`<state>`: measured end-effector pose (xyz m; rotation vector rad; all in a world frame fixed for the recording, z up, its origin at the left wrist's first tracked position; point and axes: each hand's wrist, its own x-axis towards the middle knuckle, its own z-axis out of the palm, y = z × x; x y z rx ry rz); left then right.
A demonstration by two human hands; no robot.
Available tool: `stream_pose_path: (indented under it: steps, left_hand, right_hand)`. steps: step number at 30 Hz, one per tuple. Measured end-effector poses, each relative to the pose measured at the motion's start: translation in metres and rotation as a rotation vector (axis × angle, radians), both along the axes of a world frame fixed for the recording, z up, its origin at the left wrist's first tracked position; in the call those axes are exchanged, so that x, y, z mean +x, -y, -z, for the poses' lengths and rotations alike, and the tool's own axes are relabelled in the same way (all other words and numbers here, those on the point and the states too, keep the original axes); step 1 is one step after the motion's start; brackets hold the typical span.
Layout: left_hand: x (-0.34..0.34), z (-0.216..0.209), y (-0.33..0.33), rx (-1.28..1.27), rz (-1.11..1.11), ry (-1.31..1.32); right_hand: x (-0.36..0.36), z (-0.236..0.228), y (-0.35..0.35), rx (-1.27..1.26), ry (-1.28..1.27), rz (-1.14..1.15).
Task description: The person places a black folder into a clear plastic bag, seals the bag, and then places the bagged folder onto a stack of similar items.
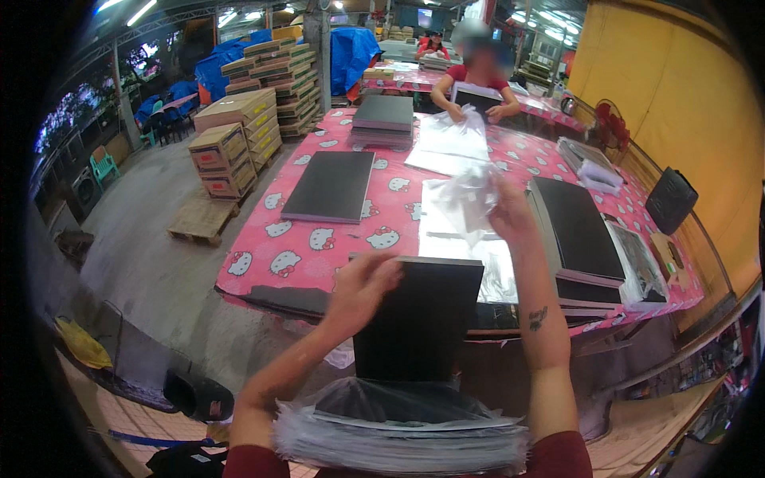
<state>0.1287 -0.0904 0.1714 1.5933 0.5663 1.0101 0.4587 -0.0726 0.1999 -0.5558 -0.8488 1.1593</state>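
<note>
While the right hand is up over the tabletop, fingers pinching a crumpled clear plastic sleeve, the left hand is at the top left corner of a black book, fingers bent and blurred; whether they grip it or just rest there, I cannot tell. And that book stands up between the two forearms, at the near edge of the tabletop, its pale page edge showing along the top, its lower end down by a thick stack of clear sleeves close to the body!

Out on the pink patterned cloth, another black book lies flat to the left, a pile of dark books behind it. Over on the right, a further stack of black books, just beside a plastic-wrapped pack. Shiny sleeves spread down the middle, and across the tabletop a co-worker has a hand on clear plastic too, a dark book held close to the chest.
</note>
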Motion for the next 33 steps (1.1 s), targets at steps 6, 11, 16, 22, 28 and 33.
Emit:
stream_pose_path:
  steps: [6,11,16,22,28,33]
  left_hand:
    - [0.079,-0.017,-0.074,0.074,0.253,0.069]
    - [-0.020,-0.033,-0.198,0.277,-0.341,0.223]
    - [-0.098,-0.006,-0.233,1.027,-1.166,0.129]
    - [-0.049,0.005,-0.132,0.759,-0.633,-0.299]
    - [0.016,-0.036,0.019,0.476,-0.070,0.067]
    - [-0.001,-0.027,0.003,0.662,-0.194,-0.049]
  right_hand:
    - [-0.057,-0.015,0.034,-0.127,0.087,0.058]
    - [0.045,-0.022,0.083,-0.225,-0.187,0.596]
    - [0.056,-0.059,0.135,0.223,-0.311,0.949]
    - [-0.094,-0.052,0.128,0.312,0.481,0.911]
    - [-0.183,-0.005,0.098,0.143,0.362,0.334]
    - [-0.177,0.025,0.112,0.031,0.051,0.288]
